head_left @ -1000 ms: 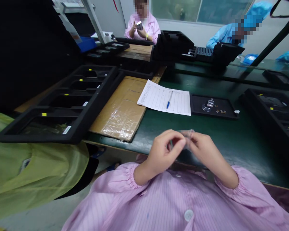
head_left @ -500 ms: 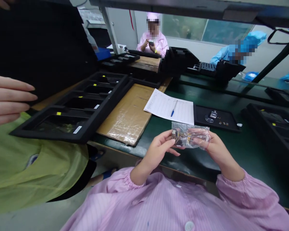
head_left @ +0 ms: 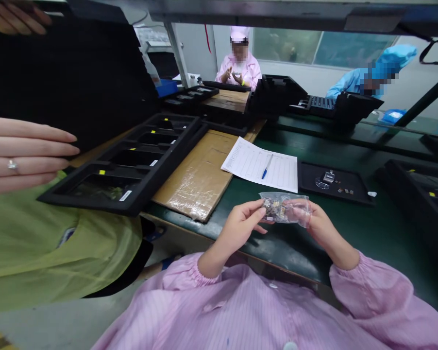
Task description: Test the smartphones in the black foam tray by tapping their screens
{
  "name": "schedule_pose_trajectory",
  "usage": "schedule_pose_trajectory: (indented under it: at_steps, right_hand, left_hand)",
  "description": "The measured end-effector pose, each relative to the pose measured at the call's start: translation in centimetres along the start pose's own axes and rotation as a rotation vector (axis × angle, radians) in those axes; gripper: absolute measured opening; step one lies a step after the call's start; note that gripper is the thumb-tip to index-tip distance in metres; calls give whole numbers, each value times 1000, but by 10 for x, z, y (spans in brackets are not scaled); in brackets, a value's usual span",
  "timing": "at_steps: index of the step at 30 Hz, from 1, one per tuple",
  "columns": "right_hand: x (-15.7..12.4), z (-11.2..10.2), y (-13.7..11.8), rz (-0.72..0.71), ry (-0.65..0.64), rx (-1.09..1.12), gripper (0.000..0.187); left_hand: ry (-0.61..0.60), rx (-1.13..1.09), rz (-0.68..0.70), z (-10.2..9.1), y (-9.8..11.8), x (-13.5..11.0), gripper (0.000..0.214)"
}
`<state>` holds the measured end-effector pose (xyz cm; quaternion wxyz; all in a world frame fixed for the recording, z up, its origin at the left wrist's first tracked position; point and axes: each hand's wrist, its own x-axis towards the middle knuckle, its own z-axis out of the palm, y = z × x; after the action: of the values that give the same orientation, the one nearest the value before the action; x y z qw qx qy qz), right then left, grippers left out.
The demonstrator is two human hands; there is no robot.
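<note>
A small clear plastic bag (head_left: 285,208) with several tiny dark and metallic parts inside is held up over the green table's (head_left: 353,233) near edge. My left hand (head_left: 241,224) pinches the bag's left end between thumb and fingertips. My right hand (head_left: 319,224) is closed on the bag's right end, partly behind the plastic. Both arms wear pink striped sleeves.
A paper form (head_left: 255,165) with a blue pen (head_left: 266,166) lies beyond the bag. A small black tray (head_left: 335,183) with tiny parts is to its right. Black compartment trays (head_left: 131,160) and cardboard (head_left: 200,175) lie at the left. A co-worker's hand (head_left: 25,153) and yellow-green garment (head_left: 51,243) are close on the left.
My hands rose from a huddle near my chest and spread the bag out flat between them. The co-worker's hand came into view at the left and slid rightward.
</note>
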<state>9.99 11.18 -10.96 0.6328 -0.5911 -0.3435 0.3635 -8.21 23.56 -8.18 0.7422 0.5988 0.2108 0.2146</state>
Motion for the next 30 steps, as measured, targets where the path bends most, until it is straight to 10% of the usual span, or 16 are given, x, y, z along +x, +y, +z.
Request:
schedule_pose_trajectory:
  at_steps: [15,30]
  right_hand:
    - [-15,8,17,-326,148,-126,25]
    - [-22,1,14,-281,121,-146,20]
  left_hand:
    - [180,56,31,24,-5,9,32]
    - [147,-33,-29,30,-10,6,30]
